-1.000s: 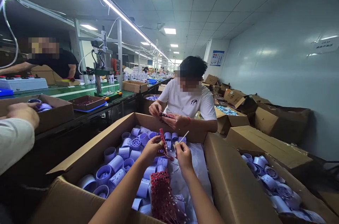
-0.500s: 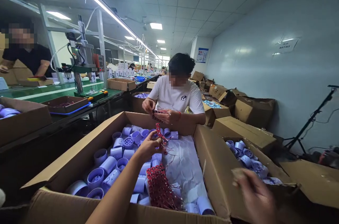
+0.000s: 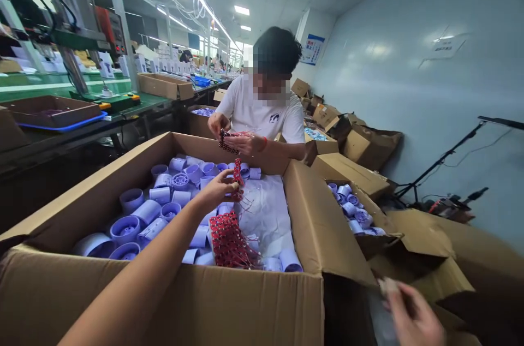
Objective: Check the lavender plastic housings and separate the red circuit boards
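Observation:
My left hand (image 3: 218, 189) reaches over the big cardboard box (image 3: 262, 302), its fingers closed on a narrow strip of red circuit boards (image 3: 237, 171) with thin wires trailing from it. Below it, a wider red sheet of circuit boards (image 3: 224, 238) with wires lies on lilac plastic cups (image 3: 149, 211) inside the box. At the lower right, outside the box, my right hand (image 3: 413, 310) has thumb and fingers pinched together; what they hold, if anything, I cannot make out. Across the box, a co-worker's hands (image 3: 241, 144) hold another strip of red boards with wires.
White sheeting (image 3: 264, 209) lines the box's right part. A smaller carton (image 3: 368, 209) of lilac parts stands to the right, with more cartons behind and a tripod (image 3: 438, 163) by the wall. On the left runs a green workbench (image 3: 53, 87) with a press machine (image 3: 73, 35).
The view has tilted down and turned slightly right. My right hand has moved lower, beside the box's outer right side. My left hand keeps the red strip above the cups.

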`<control>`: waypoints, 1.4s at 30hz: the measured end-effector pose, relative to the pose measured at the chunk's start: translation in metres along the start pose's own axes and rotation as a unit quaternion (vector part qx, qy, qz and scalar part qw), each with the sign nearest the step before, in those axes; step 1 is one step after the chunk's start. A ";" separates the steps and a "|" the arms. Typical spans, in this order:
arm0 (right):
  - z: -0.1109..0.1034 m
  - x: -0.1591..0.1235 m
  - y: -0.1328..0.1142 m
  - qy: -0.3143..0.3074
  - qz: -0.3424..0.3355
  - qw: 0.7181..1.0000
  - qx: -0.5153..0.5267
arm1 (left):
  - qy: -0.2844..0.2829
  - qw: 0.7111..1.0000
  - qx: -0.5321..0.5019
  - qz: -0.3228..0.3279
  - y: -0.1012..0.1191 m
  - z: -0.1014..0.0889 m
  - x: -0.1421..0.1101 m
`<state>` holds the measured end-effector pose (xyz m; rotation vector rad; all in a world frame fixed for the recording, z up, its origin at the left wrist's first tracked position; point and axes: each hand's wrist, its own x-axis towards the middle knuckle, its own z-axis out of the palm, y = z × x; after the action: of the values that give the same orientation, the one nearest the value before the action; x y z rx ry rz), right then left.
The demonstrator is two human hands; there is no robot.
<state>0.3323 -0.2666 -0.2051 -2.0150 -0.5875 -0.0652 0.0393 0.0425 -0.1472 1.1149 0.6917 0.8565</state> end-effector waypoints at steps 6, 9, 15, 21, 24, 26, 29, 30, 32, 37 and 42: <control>0.091 -0.004 -0.138 -0.372 -0.305 0.876 -0.032 | -0.019 0.998 0.056 -0.018 -0.011 0.008 -0.004; 0.137 0.004 -0.161 -0.474 -0.351 0.798 -0.123 | -0.029 0.996 0.076 -0.034 -0.019 0.011 -0.001; 0.191 0.016 -0.144 -0.533 -0.291 0.757 -0.243 | -0.021 0.998 0.054 -0.026 -0.033 0.025 0.005; 0.183 0.018 -0.130 -0.574 -0.234 0.737 -0.269 | -0.035 0.998 0.039 -0.027 -0.042 0.048 0.008; 0.181 0.013 -0.132 -0.603 -0.218 0.713 -0.285 | -0.053 0.997 0.045 -0.038 -0.047 0.053 0.008; 0.181 0.008 -0.135 -0.632 -0.219 0.679 -0.304 | -0.059 0.996 0.048 -0.044 -0.050 0.053 0.008; 0.179 0.002 -0.145 -0.667 -0.229 0.620 -0.343 | -0.064 0.996 0.046 -0.047 -0.052 0.053 0.007; 0.177 0.001 -0.149 -0.674 -0.232 0.608 -0.351 | -0.064 0.996 0.048 -0.048 -0.052 0.053 0.007; 0.173 0.002 -0.155 -0.692 -0.225 0.596 -0.339 | -0.062 0.995 0.055 -0.049 -0.051 0.053 0.007; 0.168 0.005 -0.150 -0.750 -0.150 0.598 -0.241 | -0.068 0.995 0.061 -0.049 -0.047 0.054 0.007; 0.175 -0.005 -0.141 -0.758 -0.173 0.571 -0.263 | -0.067 0.994 0.062 -0.054 -0.044 0.052 0.007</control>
<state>0.2328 -0.0661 -0.1796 -1.9971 -2.2292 1.5906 0.0958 0.0156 -0.1738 1.2226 0.6933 0.6468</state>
